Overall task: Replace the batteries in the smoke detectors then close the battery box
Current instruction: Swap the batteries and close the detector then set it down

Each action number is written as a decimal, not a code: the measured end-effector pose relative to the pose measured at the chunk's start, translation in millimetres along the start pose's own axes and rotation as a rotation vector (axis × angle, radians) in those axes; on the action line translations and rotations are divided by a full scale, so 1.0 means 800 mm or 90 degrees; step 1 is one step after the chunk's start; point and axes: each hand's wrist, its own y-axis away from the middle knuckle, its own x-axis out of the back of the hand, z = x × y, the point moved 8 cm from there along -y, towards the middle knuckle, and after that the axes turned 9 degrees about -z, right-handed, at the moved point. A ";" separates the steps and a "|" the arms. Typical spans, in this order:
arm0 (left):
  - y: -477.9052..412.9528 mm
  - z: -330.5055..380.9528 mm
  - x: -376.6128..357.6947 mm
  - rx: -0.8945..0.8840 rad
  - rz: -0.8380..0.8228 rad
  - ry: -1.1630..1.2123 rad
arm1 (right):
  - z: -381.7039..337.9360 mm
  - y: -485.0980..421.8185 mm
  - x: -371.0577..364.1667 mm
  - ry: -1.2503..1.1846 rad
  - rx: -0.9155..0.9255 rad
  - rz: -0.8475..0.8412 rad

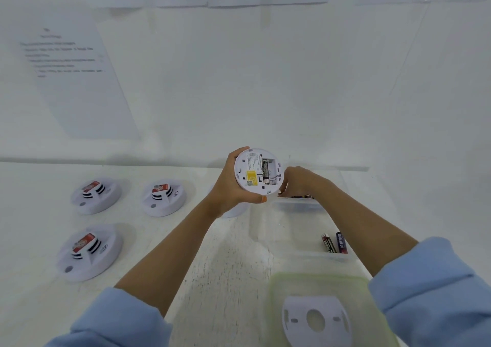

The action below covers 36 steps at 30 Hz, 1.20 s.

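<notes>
My left hand point(228, 187) holds a white round smoke detector point(252, 172) up off the table, its back facing me. Its battery bay is uncovered and one black battery point(265, 170) lies in it, with a bare slot to its right. My right hand point(297, 180) reaches down into a clear plastic battery box point(289, 207) just behind the detector, fingers bent among dark batteries point(303, 196); whether they grip one is hidden. Two loose batteries point(334, 243) lie in a nearer clear container.
Three smoke detectors with red stickers sit face up on the left: point(95, 195), point(163, 196), point(89, 252). A green-rimmed lid point(279, 293) lies near me with a white mounting plate point(316, 320) on it. Paper sheets hang on the wall behind.
</notes>
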 end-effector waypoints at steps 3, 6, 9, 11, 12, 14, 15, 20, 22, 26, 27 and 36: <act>-0.002 -0.003 0.002 -0.003 0.003 -0.012 | -0.014 0.007 0.003 -0.012 0.059 0.014; -0.002 -0.006 0.006 -0.002 0.004 -0.017 | -0.013 0.021 0.021 -0.160 0.123 0.075; -0.001 -0.004 0.009 -0.003 0.004 -0.024 | 0.011 0.049 0.060 -0.436 0.152 0.237; 0.000 -0.001 0.007 -0.006 0.004 -0.022 | 0.019 0.075 0.084 -0.565 0.198 0.332; 0.000 0.001 0.005 -0.008 0.004 -0.020 | 0.015 0.088 0.093 -0.595 0.226 0.351; 0.000 0.007 0.000 -0.014 0.003 -0.013 | -0.006 0.107 0.102 -0.580 0.274 0.356; 0.001 0.010 -0.004 -0.018 0.000 -0.007 | -0.017 0.113 0.101 -0.532 0.281 0.357; 0.007 0.029 -0.016 -0.036 -0.003 0.019 | -0.041 0.134 0.085 -0.273 0.257 0.435; 0.012 0.033 -0.018 -0.045 0.005 0.034 | -0.039 0.136 0.074 -0.304 0.255 0.406; 0.020 0.036 -0.020 -0.051 0.018 0.038 | -0.046 0.146 0.055 -0.375 0.263 0.376; 0.022 0.037 -0.021 -0.053 0.016 0.036 | -0.046 0.150 0.054 -0.359 0.255 0.395; 0.044 0.057 -0.030 -0.079 -0.011 0.056 | -0.061 0.186 0.038 -0.252 0.265 0.381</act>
